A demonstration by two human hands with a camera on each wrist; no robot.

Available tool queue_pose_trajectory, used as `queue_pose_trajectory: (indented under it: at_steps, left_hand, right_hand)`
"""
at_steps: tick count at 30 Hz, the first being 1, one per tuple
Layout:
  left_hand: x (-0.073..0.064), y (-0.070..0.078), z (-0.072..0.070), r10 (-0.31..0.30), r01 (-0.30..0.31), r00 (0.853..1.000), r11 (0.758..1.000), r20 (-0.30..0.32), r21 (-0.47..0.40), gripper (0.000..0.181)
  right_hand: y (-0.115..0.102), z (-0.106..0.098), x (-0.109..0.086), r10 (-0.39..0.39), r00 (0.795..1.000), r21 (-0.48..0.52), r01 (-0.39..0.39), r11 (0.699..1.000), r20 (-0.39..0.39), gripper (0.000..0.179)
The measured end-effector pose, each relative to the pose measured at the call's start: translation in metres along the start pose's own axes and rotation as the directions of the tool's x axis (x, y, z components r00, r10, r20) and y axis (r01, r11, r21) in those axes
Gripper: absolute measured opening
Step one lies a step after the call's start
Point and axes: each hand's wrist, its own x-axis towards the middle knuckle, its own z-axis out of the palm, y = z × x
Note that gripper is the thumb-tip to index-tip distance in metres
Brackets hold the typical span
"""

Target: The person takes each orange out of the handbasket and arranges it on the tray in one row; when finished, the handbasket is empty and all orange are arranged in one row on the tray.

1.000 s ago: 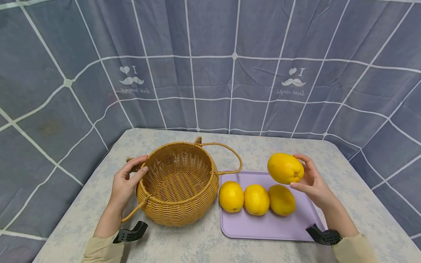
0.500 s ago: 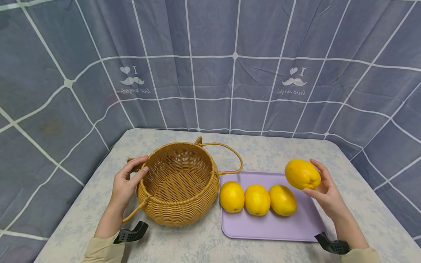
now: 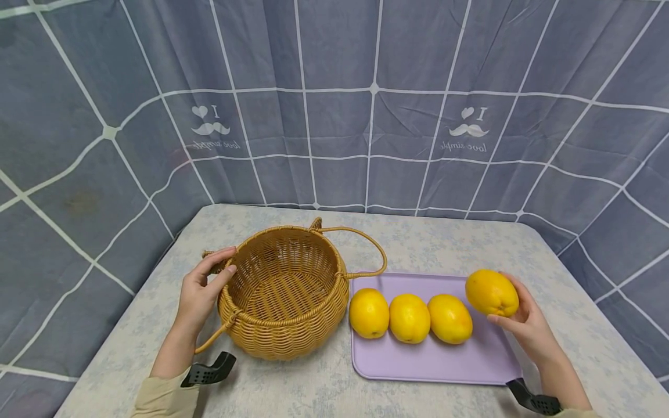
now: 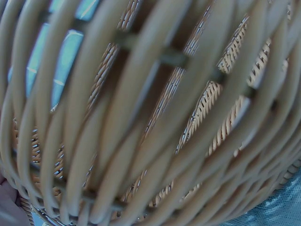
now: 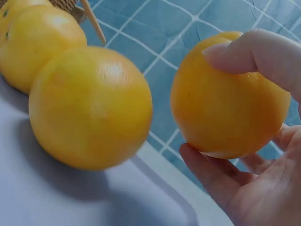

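Round yellow-orange fruit [image 3: 491,292] gripped in curled fingers of right hand [image 3: 525,325], held just above the right end of a flat lilac plastic tray [image 3: 434,363]. Three more yellow-orange fruits [image 3: 409,317] lying in a row on that tray, four in all. Left hand [image 3: 201,290] curled over the rim of one round woven wicker basket [image 3: 284,290], nothing inside, just left of the tray on a pale patterned tabletop [image 3: 324,389].
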Motion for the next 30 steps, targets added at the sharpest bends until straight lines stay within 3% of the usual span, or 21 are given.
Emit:
queue_pose_trajectory:
  at_steps: [9,19,24,30]
  left_hand:
    - [0.0,0.0,0.0,0.005,-0.005,1.0,1.0,0.002,-0.003,0.033]
    - [0.0,0.001,0.0,0.001,-0.001,1.0,1.0,-0.001,0.001,0.033]
    - [0.0,0.001,0.0,0.004,-0.004,1.0,1.0,0.0,-0.002,0.033]
    - [0.0,0.001,0.0,0.014,-0.014,1.0,1.0,0.003,-0.001,0.032]
  right_hand:
    - [0.01,-0.011,-0.011,0.05,0.998,-0.074,-0.052,0.996,-0.025,0.084]
    - [0.015,-0.025,-0.02,0.074,0.997,-0.085,-0.072,0.994,0.022,0.087]
    - [0.017,-0.027,-0.021,0.099,0.995,-0.174,-0.094,0.98,0.024,0.087]
    - [0.019,-0.026,-0.022,0.139,0.99,-0.325,-0.122,0.938,0.027,0.087]
